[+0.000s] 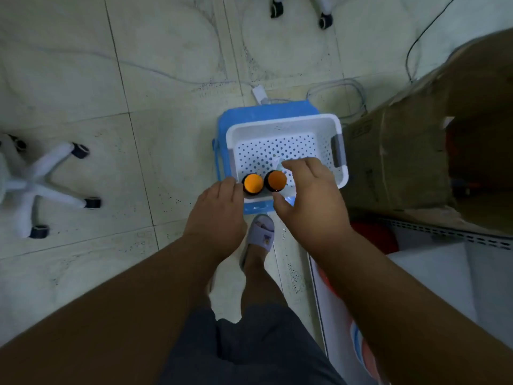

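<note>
A white perforated basket [286, 126] sits on a blue plastic stool [241, 112] on the tiled floor. Two dark cylinders with orange tops stand side by side over the basket's near edge. My left hand [219, 209] grips the left cylinder [252, 183] from its left side. My right hand [311, 195] curls round the right cylinder [275, 179], fingers above it and thumb below. How far each cylinder sits inside the basket is hidden by my hands.
A cardboard box [433, 145] stands right of the stool. Office chair bases stand at the left [41, 187] and top [302, 12]. Cables and a white adapter [259, 95] lie behind the stool. My slippered foot [261, 234] is just before it.
</note>
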The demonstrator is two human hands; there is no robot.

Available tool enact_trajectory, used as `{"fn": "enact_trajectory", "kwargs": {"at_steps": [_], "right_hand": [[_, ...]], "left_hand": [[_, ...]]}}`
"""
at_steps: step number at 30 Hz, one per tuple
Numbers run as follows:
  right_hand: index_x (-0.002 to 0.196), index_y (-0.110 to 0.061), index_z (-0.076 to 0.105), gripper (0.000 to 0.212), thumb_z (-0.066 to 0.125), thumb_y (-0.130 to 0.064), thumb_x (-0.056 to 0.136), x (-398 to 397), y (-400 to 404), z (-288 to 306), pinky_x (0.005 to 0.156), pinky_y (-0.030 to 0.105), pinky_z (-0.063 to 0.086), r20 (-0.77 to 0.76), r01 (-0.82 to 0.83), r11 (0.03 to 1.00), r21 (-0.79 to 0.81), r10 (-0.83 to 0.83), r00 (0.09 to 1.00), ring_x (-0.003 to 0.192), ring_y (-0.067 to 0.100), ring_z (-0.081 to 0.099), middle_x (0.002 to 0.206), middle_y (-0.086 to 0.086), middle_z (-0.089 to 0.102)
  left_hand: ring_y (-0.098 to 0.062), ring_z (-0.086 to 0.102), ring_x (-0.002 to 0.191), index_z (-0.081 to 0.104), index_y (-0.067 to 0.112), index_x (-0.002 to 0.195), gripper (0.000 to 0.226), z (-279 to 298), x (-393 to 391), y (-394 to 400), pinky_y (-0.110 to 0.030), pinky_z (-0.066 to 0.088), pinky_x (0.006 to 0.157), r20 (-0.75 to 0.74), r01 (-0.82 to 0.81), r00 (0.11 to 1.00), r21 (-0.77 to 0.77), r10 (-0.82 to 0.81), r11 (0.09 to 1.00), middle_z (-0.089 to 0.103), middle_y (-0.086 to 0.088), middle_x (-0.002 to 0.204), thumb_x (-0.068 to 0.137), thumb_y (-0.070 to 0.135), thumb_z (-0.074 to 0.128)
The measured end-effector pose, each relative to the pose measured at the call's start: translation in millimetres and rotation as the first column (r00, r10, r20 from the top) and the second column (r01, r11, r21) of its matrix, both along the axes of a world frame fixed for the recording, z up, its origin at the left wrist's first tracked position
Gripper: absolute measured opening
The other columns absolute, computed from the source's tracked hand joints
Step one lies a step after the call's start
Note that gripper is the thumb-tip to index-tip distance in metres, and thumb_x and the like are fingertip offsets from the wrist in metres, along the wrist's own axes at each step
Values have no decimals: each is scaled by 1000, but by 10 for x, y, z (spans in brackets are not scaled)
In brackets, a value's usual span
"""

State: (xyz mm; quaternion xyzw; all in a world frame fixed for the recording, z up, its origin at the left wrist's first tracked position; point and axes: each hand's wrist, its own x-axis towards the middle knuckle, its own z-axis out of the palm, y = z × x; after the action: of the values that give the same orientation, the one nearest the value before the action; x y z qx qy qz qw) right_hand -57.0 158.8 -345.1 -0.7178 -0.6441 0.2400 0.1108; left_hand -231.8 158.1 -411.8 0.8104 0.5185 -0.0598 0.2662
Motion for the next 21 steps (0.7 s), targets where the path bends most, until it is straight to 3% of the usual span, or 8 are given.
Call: {"fn": "enact_trajectory", "kwargs": {"at_steps": [3, 6, 10, 14, 18, 21], "right_hand": [[119, -9, 61, 47, 71, -21, 75, -19, -89, 789, 89, 40, 48, -4, 22, 995, 99, -22, 1000, 106, 30, 57, 115, 11, 61], [118, -9, 62, 45, 69, -23, 76, -54, -284, 1641, 87, 37, 48, 32, 75, 978, 195, -83, 996, 101, 28, 58, 111, 10, 61], [118, -13, 61, 45, 70, -25, 76, -212, -811, 2642, 86, 37, 47, 102, 165, 935, 315, -206, 973, 101, 25, 56, 112, 5, 59], [119, -17, 60, 48, 73, -31, 76, -385, -1590, 3372, 89, 34, 46, 166, 338, 846, 412, -435, 885, 105, 20, 53, 115, 2, 57], [120, -24, 57, 46, 66, -40, 78, -561, -2505, 3852, 88, 40, 49, 203, 482, 754, 446, -610, 766, 107, 21, 54, 116, -1, 57], [120, -25, 56, 45, 65, -40, 79, -610, -3229, 4103, 88, 36, 48, 194, 565, 631, 532, -740, 644, 106, 19, 54, 114, -4, 57]], "left_hand": [[-38, 61, 87, 60, 2, 107, 47, 676, 24, 36, -45, 53, 76, 103, 27, 994, 74, -35, 997, 60, -19, 102, 62, 8, 73], [-32, 57, 87, 60, 9, 103, 33, 1507, 69, 23, -43, 50, 74, 226, 78, 967, 167, -115, 983, 58, -12, 100, 72, 22, 56], [-31, 58, 83, 64, 11, 104, 41, 2424, 63, -168, -43, 50, 71, 327, 206, 895, 298, -303, 932, 60, -9, 95, 78, 35, 45], [-28, 60, 88, 64, 16, 107, 36, 3104, 118, -460, -44, 53, 75, 347, 346, 804, 389, -483, 854, 62, -3, 97, 78, 35, 56], [-28, 60, 89, 62, 19, 105, 37, 3609, 295, -1006, -47, 52, 76, 342, 505, 647, 478, -681, 719, 61, -1, 98, 80, 42, 49], [-24, 59, 86, 64, 21, 104, 34, 3968, 542, -1545, -41, 52, 73, 311, 597, 536, 517, -785, 613, 60, 1, 96, 79, 43, 55]]}}
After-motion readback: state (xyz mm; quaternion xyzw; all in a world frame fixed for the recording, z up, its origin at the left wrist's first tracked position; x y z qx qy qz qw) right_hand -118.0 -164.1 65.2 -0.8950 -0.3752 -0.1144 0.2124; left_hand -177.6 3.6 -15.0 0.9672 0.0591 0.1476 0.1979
